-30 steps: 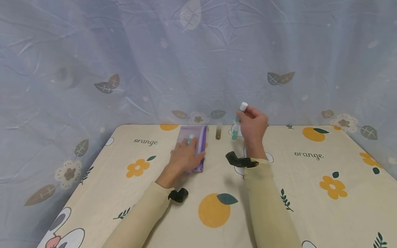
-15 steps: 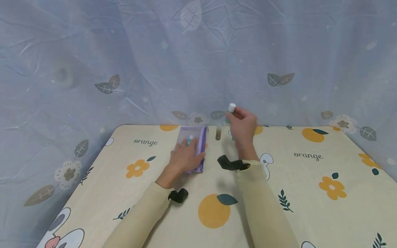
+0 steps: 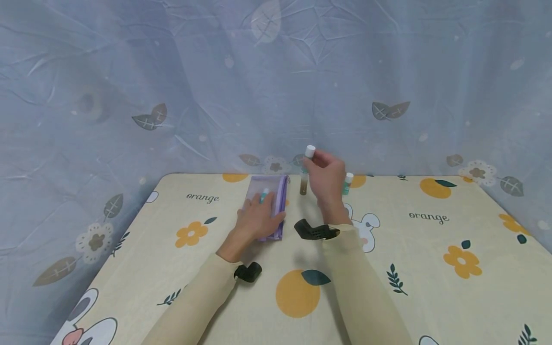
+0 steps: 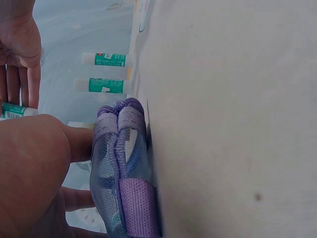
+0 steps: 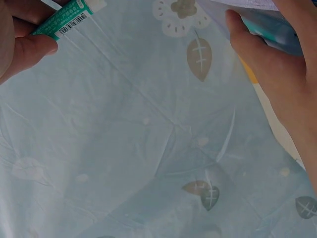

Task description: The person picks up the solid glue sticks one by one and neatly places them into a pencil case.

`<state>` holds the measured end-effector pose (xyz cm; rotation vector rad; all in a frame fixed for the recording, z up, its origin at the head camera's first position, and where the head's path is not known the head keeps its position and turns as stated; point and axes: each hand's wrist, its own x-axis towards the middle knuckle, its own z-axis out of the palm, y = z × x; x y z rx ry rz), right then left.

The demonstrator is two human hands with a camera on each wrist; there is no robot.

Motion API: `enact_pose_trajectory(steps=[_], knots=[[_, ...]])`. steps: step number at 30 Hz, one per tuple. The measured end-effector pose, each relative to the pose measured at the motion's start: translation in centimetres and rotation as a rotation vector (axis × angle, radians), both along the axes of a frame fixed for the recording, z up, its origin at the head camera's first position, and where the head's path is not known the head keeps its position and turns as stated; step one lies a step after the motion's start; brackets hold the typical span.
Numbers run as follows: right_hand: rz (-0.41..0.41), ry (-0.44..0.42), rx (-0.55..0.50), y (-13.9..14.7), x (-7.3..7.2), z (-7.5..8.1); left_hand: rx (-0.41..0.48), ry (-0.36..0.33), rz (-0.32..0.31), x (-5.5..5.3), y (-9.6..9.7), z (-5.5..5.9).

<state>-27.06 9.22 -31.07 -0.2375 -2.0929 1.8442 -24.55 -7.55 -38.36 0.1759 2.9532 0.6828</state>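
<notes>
Right hand has shifted leftward, fingers pinching a green tube; left fingers spread on pouch.

Creased grey-blue curtain behind and at both sides, printed leaves and pale flowers on it, cream cloth-covered bench, patterned with oranges, orange blossoms, white rabbits, soft diffuse light

The tablecloth reads "orange" twice; the held tube bears a barcode.

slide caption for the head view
Left hand resting on a purple mesh pouch, right hand holding a white-capped glue stick above the tablecloth.
</notes>
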Motion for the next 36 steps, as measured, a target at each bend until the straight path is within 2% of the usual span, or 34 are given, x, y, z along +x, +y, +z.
enact_pose_trajectory(steps=[9, 16, 36], knots=[[0.027, 0.026, 0.003, -0.5, -0.1, -0.2, 0.0, 0.004, -0.002, 0.0, -0.1, -0.1], [0.042, -0.001, 0.029, -0.7, 0.0, -0.3, 0.005, 0.013, -0.008, -0.1, -0.1, -0.2], [0.065, 0.04, 0.034, -1.2, 0.3, -0.4, -0.02, 0.01, -0.006, -0.1, 0.0, 0.0]])
